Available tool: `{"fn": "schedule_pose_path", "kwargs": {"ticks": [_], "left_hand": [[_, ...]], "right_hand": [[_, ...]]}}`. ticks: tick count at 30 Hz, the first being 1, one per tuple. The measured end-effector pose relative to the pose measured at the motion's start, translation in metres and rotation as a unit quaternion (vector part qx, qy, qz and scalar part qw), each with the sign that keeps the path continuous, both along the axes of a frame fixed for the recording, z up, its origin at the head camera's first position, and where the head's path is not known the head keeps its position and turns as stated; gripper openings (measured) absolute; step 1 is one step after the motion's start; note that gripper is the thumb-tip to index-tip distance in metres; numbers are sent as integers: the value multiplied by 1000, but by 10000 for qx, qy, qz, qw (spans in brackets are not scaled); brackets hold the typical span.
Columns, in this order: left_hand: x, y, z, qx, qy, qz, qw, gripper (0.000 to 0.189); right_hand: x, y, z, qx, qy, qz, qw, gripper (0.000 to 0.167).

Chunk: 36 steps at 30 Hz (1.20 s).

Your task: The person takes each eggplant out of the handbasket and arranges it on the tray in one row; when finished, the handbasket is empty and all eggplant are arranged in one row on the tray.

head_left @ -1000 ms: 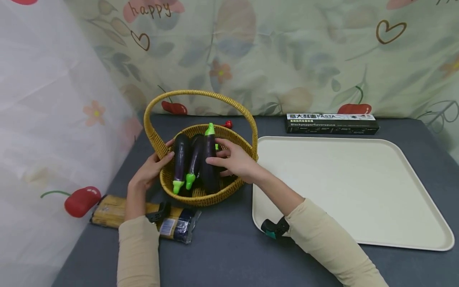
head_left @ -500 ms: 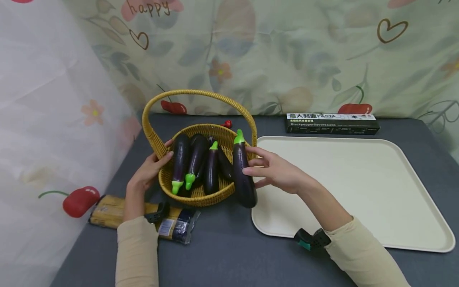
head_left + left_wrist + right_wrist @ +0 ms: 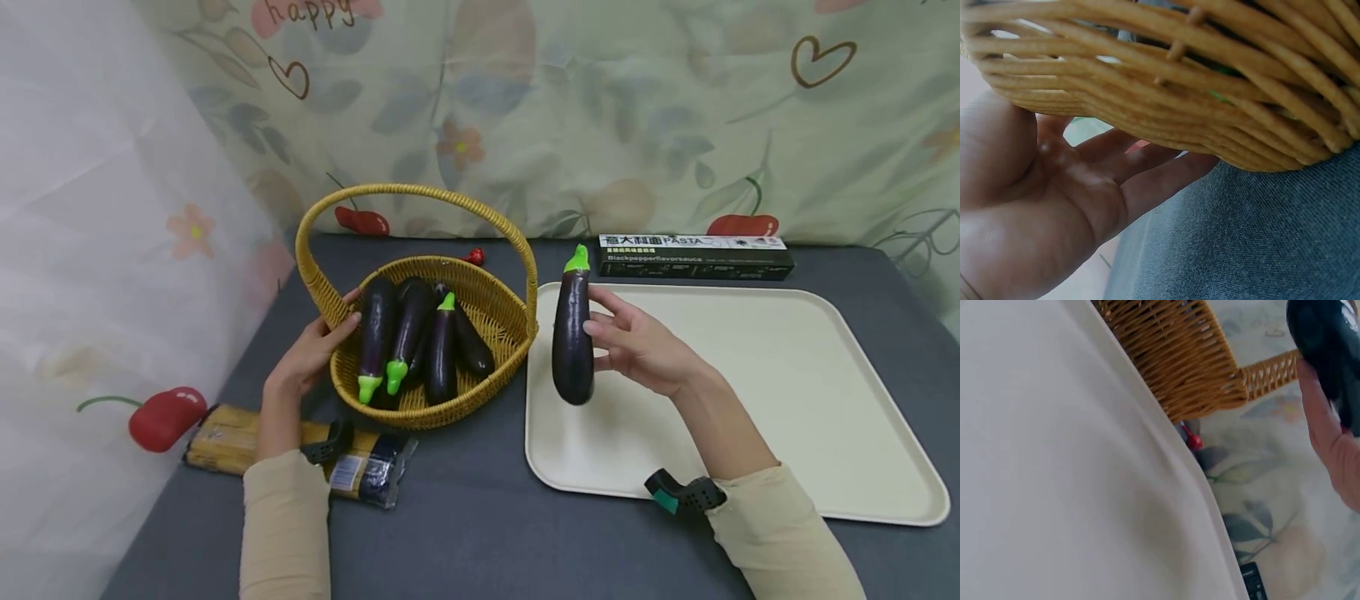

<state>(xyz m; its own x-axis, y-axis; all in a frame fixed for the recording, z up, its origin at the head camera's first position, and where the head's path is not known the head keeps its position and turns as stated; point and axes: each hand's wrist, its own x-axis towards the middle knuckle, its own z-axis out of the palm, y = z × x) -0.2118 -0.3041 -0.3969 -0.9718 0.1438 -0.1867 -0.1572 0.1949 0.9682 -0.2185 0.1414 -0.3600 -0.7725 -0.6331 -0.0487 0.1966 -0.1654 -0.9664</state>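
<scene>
My right hand (image 3: 645,346) holds an eggplant (image 3: 573,333) upright between thumb and fingers, green stem end up, over the left part of the white tray (image 3: 810,375). In the right wrist view, part of this dark eggplant (image 3: 1319,337) shows at the upper right. With the left hand (image 3: 306,354) I grip the left side of a wicker basket (image 3: 423,422), thumb at the rim near the foot of its handle. Below the woven wall (image 3: 1147,94), in the left wrist view, the fingers reach along the outside. Several eggplants (image 3: 378,325) lie inside the basket, stems pointing different ways.
A packet of spaghetti (image 3: 225,437) lies partly under the left forearm. Behind the tray stands a black pasta box (image 3: 693,260), close to the patterned cloth backdrop. A small red object (image 3: 476,257) sits behind the basket, whose tall handle (image 3: 420,192) arches over it.
My right hand has lifted the eggplant out of the basket and carried it right, over the tray. Eggplants beneath it have come into sight. The left hand stays on the basket.
</scene>
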Motion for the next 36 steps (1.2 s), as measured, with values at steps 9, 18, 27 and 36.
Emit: {"fn": "schedule_pose_path", "kwargs": {"ticks": [9, 18, 27, 36], "left_hand": [[2, -1, 1, -18, -1, 28, 10000, 67], [2, 0, 1, -8, 20, 22, 10000, 66], [2, 0, 1, -23, 32, 13, 10000, 66], [1, 2, 1, -10, -14, 37, 10000, 66]], "right_hand": [[-19, 2, -29, 320, -738, -730, 9941, 65], [-27, 1, -53, 1057, -801, -511, 9899, 66], [-27, -9, -57, 2069, -664, -701, 9736, 68], [-21, -18, -56, 2588, -94, -826, 9623, 63]]}}
